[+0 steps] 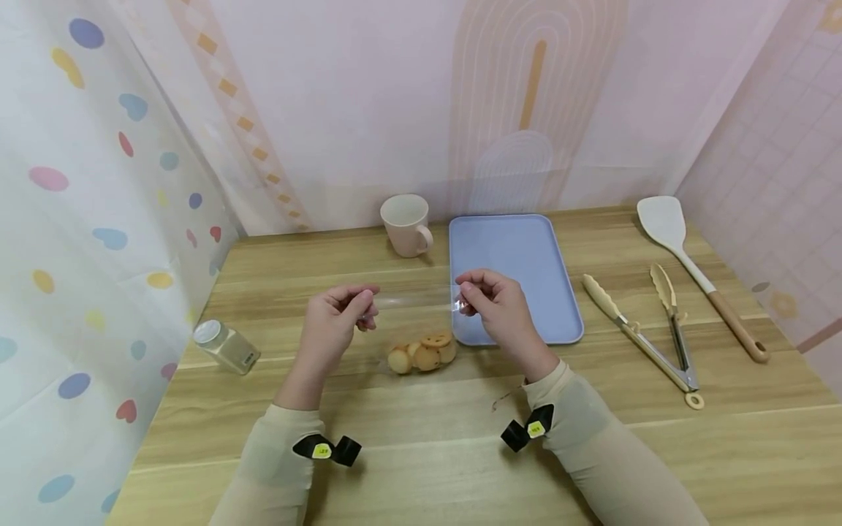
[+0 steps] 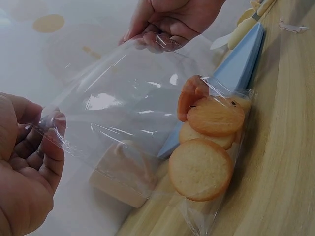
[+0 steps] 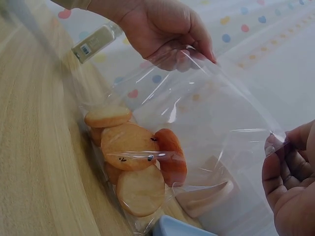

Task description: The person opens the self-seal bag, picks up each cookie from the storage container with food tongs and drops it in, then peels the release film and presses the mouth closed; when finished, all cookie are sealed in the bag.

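Between the two hands hangs a clear plastic bag [image 2: 128,103], its top edge stretched wide. My left hand [image 1: 335,318] pinches one top corner between thumb and fingers; my right hand [image 1: 496,307] pinches the opposite corner. Several round, golden cookies [image 1: 424,354] lie at the bottom of the bag, low over the wooden table or touching it; I cannot tell which. In the right wrist view one cookie [image 3: 130,146] bears small dark marks, and a more orange one [image 3: 170,157] leans beside it.
A blue tray [image 1: 506,256] lies behind the right hand, a pink mug [image 1: 406,225] stands at the back. Tongs [image 1: 647,336] and a white spatula [image 1: 697,270] lie to the right. A capped jar [image 1: 226,347] lies at the left on the wooden table [image 1: 421,467].
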Tool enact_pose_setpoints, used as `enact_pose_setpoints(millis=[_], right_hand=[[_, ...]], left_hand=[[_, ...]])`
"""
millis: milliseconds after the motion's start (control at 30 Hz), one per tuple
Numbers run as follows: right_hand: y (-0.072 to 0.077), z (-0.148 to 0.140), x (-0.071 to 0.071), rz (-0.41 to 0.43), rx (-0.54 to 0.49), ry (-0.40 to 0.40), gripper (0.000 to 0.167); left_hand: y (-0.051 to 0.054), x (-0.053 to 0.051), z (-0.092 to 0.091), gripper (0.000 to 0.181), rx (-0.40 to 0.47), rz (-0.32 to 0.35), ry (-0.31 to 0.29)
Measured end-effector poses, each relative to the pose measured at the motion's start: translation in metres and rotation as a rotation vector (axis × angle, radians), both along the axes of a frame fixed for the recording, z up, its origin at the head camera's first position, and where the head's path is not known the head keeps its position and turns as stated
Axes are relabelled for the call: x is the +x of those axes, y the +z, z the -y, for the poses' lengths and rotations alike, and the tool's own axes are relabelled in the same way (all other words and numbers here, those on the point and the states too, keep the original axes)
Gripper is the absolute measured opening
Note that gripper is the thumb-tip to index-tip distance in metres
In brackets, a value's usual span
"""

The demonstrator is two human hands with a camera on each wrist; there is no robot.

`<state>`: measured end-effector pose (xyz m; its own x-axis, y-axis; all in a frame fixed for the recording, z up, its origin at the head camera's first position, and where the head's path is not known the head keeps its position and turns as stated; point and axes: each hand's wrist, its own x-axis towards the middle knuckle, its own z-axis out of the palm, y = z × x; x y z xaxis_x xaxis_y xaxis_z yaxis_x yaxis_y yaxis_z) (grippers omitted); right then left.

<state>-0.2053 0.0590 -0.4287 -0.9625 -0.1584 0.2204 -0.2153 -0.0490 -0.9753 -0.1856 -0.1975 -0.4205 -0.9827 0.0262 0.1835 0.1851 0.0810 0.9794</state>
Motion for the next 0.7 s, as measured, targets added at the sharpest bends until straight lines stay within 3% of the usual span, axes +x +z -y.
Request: enact_pose_setpoints(millis=[300, 567, 700], right_hand=[[-0.0012, -0.0008, 0.0002, -0.028, -0.019, 0.022, 0.015], [-0.0006, -0.0022, -0.0003, -0.008, -0.042, 0.037, 0.012], [-0.0008, -0.0034, -0.0008, 0.012, -0.051, 0.048, 0.012]], left_hand=[[-0.0003, 0.0003, 0.0009, 0.027, 0.039, -0.028, -0.027], [0.004, 0.0008, 0.0028, 0.016, 0.17, -0.017, 0.002], [0.0044, 0.0011, 0.0065, 0.008, 0.185, -0.026, -0.028]])
